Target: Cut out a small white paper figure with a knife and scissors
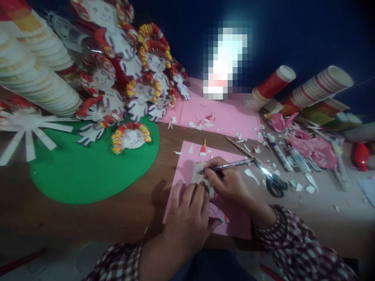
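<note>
In the head view my right hand (231,182) grips a dark pen (233,164), its tip on a small greyish piece of paper (197,167). My left hand (189,212) lies flat with fingers extended, holding that piece down; it partly hides the drawing on it. Both rest over a pink sheet (240,224) that bears some dark drawn lines near my left thumb. A small red and white cut-out (203,149) lies at the sheet's far edge. Right of my right hand are scissors (274,182) with black handles and a thin stick (234,143).
A green board (88,171) lies left, with paper dolls (133,138) on and behind it. Stacked paper cups (35,74) lean at far left; more cup stacks (319,89) stand back right. Markers (279,152), crumpled pink paper (320,150) and white scraps (251,175) litter the right side.
</note>
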Action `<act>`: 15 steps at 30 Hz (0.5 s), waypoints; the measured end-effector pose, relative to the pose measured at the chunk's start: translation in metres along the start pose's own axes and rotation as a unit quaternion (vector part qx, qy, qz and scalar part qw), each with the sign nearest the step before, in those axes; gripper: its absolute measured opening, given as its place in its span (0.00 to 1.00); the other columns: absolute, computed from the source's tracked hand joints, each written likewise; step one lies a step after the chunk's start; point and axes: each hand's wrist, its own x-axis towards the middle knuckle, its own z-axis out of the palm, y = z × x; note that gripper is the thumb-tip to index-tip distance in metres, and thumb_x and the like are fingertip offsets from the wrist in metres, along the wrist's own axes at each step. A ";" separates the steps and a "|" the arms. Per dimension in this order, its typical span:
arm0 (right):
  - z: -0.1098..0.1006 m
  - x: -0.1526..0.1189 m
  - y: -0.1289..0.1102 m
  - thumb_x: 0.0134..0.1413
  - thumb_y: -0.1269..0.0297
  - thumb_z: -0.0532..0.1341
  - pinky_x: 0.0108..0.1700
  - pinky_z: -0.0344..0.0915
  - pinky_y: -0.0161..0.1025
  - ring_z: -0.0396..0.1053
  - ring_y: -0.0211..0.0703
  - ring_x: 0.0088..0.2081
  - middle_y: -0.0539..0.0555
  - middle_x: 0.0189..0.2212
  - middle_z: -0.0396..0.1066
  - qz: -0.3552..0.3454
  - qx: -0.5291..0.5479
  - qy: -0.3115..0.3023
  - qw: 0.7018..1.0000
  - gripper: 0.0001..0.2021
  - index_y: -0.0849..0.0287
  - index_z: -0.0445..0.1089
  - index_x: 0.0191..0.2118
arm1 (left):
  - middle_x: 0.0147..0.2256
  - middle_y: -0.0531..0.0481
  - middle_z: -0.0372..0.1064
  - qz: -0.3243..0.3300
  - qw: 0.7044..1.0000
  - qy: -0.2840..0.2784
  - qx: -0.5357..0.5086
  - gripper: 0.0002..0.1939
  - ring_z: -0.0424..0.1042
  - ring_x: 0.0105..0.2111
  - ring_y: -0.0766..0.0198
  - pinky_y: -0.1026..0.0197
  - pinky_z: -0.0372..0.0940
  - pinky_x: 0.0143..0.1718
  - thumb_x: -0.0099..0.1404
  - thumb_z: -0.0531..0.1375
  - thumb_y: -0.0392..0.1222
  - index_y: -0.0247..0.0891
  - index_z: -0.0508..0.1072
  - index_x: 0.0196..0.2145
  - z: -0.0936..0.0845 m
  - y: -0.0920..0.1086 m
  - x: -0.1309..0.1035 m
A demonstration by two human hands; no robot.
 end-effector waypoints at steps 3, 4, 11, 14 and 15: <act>0.000 0.000 0.000 0.60 0.68 0.56 0.31 0.65 0.33 0.70 0.38 0.28 0.51 0.27 0.70 0.004 0.002 0.008 1.000 0.03 0.57 0.65 0.35 | 0.49 0.37 0.70 0.001 1.000 0.001 -0.002 0.29 0.64 0.50 0.48 0.40 0.44 0.61 0.66 0.53 0.57 0.27 0.73 0.49 0.000 0.000 0.000; 0.001 0.000 0.000 0.60 0.68 0.56 0.31 0.65 0.33 0.69 0.38 0.28 0.51 0.27 0.70 0.006 0.002 0.009 1.000 0.03 0.58 0.65 0.35 | 0.49 0.37 0.70 0.001 1.000 0.001 -0.003 0.29 0.64 0.50 0.47 0.40 0.44 0.61 0.66 0.53 0.57 0.27 0.73 0.49 0.000 0.000 0.000; 0.000 0.000 -0.001 0.61 0.67 0.56 0.31 0.65 0.33 0.68 0.38 0.27 0.50 0.27 0.70 0.008 -0.010 0.001 1.000 0.04 0.58 0.66 0.35 | 0.49 0.38 0.70 -0.004 1.000 -0.019 -0.010 0.29 0.63 0.50 0.48 0.40 0.42 0.62 0.65 0.55 0.57 0.28 0.72 0.50 -0.002 -0.001 0.000; -0.001 0.000 -0.002 0.61 0.67 0.56 0.31 0.65 0.33 0.69 0.38 0.28 0.51 0.27 0.70 0.005 -0.013 -0.005 1.000 0.04 0.58 0.66 0.35 | 0.50 0.38 0.70 -0.006 1.000 -0.026 -0.012 0.29 0.63 0.51 0.48 0.40 0.40 0.62 0.66 0.54 0.57 0.28 0.72 0.51 -0.001 -0.001 -0.001; -0.001 0.000 -0.002 0.61 0.68 0.56 0.31 0.65 0.33 0.69 0.38 0.28 0.51 0.27 0.70 0.006 -0.013 -0.005 1.000 0.04 0.58 0.66 0.35 | 0.50 0.38 0.70 -0.006 1.000 -0.027 -0.012 0.29 0.63 0.51 0.48 0.40 0.40 0.63 0.66 0.54 0.57 0.28 0.71 0.51 -0.001 -0.001 -0.001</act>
